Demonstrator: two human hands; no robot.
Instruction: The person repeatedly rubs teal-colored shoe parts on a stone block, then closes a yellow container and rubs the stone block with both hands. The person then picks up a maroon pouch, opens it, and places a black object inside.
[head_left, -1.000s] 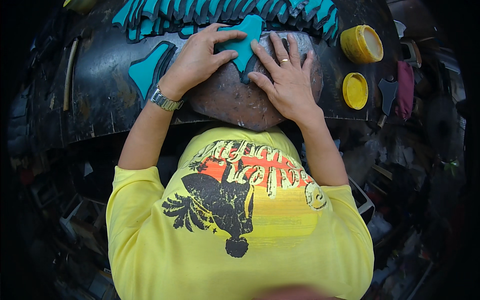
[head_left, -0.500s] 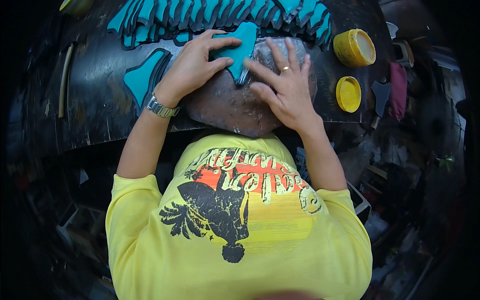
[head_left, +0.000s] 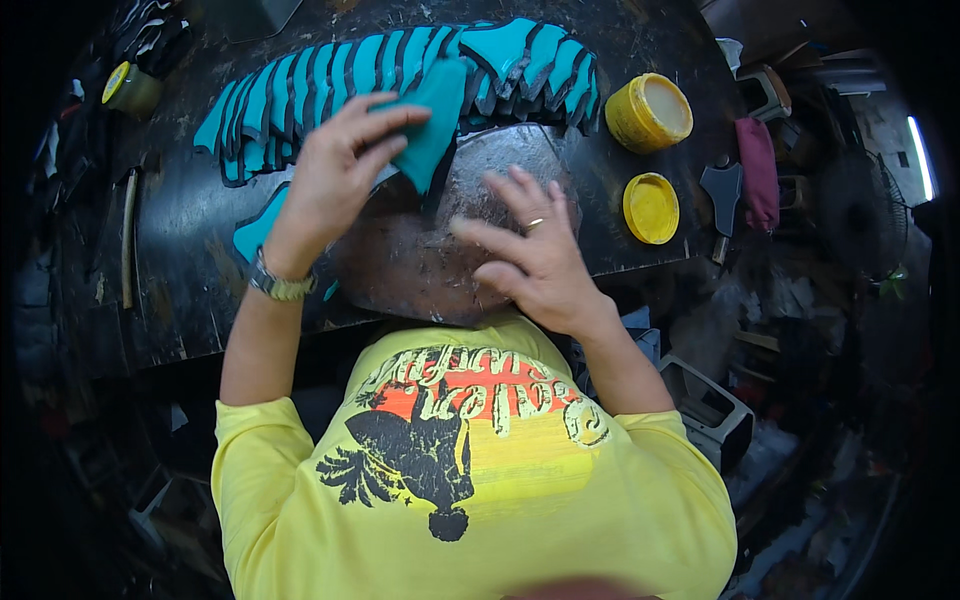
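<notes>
My left hand point(head_left: 345, 170) pinches a teal cut piece point(head_left: 432, 125), thin and curved with dark edges, lifted above the far left of a worn, brownish-grey slab point(head_left: 400, 262). Over the slab's right side hovers my right hand point(head_left: 540, 245), fingers spread and holding nothing; a ring is on one finger. Beyond the slab, a long row of overlapping teal pieces point(head_left: 345, 75) with black borders lies on the dark table. Another teal piece point(head_left: 258, 228) is partly covered by my left forearm.
An open yellow jar point(head_left: 620, 115) and its yellow lid point(head_left: 651, 208) stand right of the slab. Farther right are a dark flat-headed tool point(head_left: 722, 198) and a maroon cloth point(head_left: 757, 170). A hammer point(head_left: 129, 235) lies at left, below another jar point(head_left: 132, 90).
My left hand has lifted the teal piece off the slab, and the piece has tilted. My right hand has moved away from it. The whole view has shifted.
</notes>
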